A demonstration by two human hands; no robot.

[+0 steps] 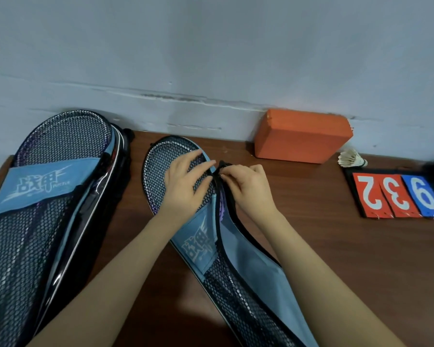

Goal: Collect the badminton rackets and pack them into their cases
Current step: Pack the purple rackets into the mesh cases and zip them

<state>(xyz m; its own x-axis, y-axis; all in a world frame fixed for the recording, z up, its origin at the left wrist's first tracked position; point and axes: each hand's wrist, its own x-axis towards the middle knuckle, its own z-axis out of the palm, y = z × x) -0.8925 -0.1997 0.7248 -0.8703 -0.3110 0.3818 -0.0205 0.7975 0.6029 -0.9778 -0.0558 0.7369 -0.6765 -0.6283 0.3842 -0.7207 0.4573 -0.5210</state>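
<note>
Two racket cases lie on the brown table [336, 246], and I am closing the one in front of me. My left hand [186, 186] rests on the mesh head of the near case [161, 171], fingers spread and mostly straight, pressing it flat, with the fingertips next to the zip. My right hand [243, 186] pinches the zipper pull [219, 169] at the case's right edge, partway round the head. Below the pull the zip gapes open, and the purple frame of the badminton racket [221, 209] shows in the gap, so the racket is inside and only the closing is left, I judge. Next I would need to draw the pull along the track while my left hand keeps the cloth taut and the frame clear of the teeth.

To my left the second case [48, 196] lies with a racket showing through its mesh; I cannot tell if its zip is done.

Both cases carry a blue panel with white Chinese characters, "战甲" as far as I can read. At the far right the score cards [396, 194], upside down to me, read 2, 3, 9. A shuttlecock [352, 159] and an orange block [301, 136] sit by the wall.
</note>
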